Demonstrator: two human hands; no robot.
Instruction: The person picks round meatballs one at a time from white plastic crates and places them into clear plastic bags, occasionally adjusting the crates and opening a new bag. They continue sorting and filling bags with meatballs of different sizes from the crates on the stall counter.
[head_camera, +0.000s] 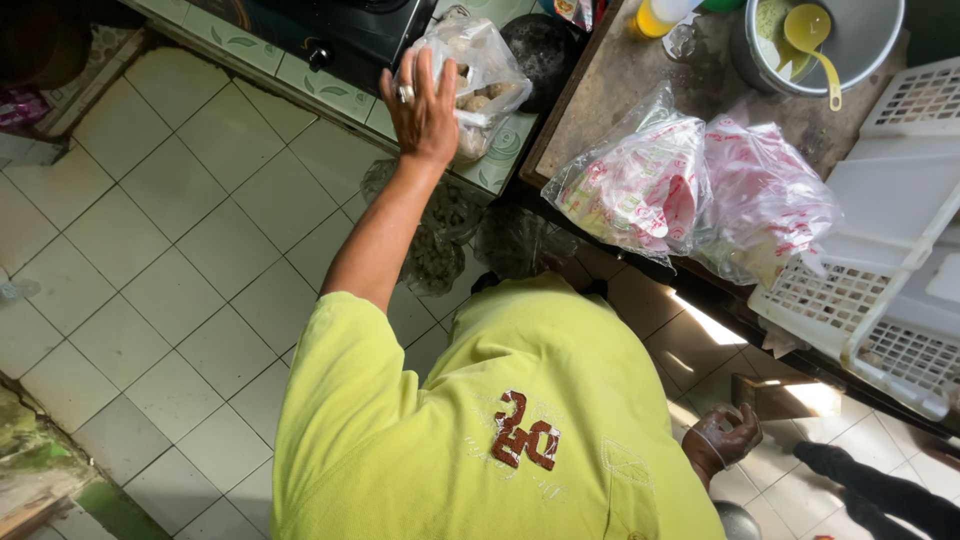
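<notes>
At the counter edge, left hand (425, 105) grips a clear bag (478, 70).

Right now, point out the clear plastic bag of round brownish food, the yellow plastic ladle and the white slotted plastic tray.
Clear plastic bag of round brownish food (478, 75): head view, on its bulging side.
Yellow plastic ladle (808, 28): head view, on its bowl.
White slotted plastic tray (880, 290): head view, on its near rim.

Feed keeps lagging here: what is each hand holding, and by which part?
The left hand grips a clear plastic bag of round brownish food by its side, on the tiled counter. The right hand hangs curled and seems to hold nothing.
</notes>
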